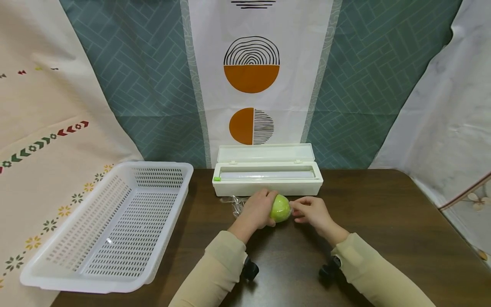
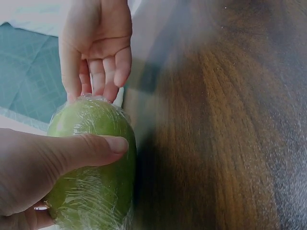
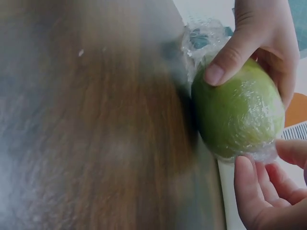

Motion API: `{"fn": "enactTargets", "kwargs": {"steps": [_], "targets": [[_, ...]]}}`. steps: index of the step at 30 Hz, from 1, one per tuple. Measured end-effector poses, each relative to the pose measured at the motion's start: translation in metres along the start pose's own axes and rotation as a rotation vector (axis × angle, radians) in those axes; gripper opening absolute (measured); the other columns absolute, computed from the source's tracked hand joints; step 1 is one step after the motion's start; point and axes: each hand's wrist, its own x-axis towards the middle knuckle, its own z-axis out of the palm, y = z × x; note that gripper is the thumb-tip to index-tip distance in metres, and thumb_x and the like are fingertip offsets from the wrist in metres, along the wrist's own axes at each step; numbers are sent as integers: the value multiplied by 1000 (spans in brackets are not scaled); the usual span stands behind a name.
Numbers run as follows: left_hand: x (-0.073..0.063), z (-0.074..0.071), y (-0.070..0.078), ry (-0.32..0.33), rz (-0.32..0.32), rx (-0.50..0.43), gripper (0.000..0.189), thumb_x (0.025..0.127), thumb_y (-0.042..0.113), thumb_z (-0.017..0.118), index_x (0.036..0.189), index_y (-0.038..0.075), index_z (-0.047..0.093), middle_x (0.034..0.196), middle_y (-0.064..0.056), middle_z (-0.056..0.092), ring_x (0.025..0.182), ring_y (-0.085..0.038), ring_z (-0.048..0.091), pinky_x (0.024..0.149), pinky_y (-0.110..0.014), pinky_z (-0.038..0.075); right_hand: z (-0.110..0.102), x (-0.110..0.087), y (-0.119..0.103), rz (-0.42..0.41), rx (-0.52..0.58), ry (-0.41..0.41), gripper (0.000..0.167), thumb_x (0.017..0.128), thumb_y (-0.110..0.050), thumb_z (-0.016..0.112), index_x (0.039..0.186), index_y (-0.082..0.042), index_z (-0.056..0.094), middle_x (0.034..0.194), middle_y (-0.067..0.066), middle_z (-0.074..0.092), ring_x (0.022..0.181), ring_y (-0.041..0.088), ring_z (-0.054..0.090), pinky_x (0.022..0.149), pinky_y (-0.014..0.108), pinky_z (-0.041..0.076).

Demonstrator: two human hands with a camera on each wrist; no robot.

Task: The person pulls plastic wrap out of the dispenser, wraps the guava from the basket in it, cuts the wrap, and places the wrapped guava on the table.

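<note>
A smooth, oval green fruit (image 1: 281, 209) lies on its side close over the brown table, wrapped in clear cling film (image 2: 91, 196). My left hand (image 1: 258, 209) grips its left part, thumb across the near side and fingers round the far side. Loose film (image 3: 206, 36) bunches out beyond that hand at the fruit's left end. At the right end, my right hand (image 1: 312, 213) pinches the film edge with thumb and fingertips, right against the fruit.
Behind the hands stands a white cling film box (image 1: 268, 187), lid raised, with a film roll inside and a green slider (image 1: 217, 179) at its left. A white perforated basket (image 1: 153, 256) sits on the left. The brown table (image 1: 383, 221) extends to the right.
</note>
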Motion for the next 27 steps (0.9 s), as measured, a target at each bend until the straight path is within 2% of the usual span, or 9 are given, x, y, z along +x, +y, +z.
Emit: {"fn": "enactTargets", "kwargs": {"steps": [4,10,13,17,24,27], "targets": [[1,0,0,0,8,5,89,62,36,88,137,15,45,122,-6,55,111,-22,54,93,-35,48,1,-1,-3,-12,17,-1,31,89,-16,65,106,11,63,88,8,67,72,13,66,63,29,58],[2,-1,0,7,18,8,89,61,36,88,136,15,46,121,-6,55,110,-22,55,92,-35,49,3,-1,-2,-83,-12,16,25,87,-7,63,103,12,66,87,11,68,69,12,65,62,29,57],[2,-1,0,4,25,7,88,62,35,88,136,15,46,121,-6,55,109,-22,55,91,-34,49,4,-1,0,-164,-98,32,18,86,-3,62,98,10,68,88,15,68,66,15,66,61,28,57],[1,-1,0,-1,26,-3,88,62,34,88,136,15,46,122,-6,55,110,-22,54,92,-35,49,3,-1,3,-292,-277,38,12,86,-5,64,92,4,70,87,16,69,66,21,67,58,25,55],[0,-2,-1,2,23,-32,86,63,33,88,136,15,46,123,-6,54,111,-23,54,93,-36,48,-11,-4,9,-440,-446,-110,24,85,-6,68,108,-1,67,98,11,71,82,20,68,65,23,53],[0,-1,-1,4,24,-31,87,63,33,88,136,15,46,123,-6,54,111,-23,54,94,-36,47,-11,-5,12,-517,-522,-94,27,82,-4,70,108,-3,65,97,7,71,86,19,67,71,24,54]]}}
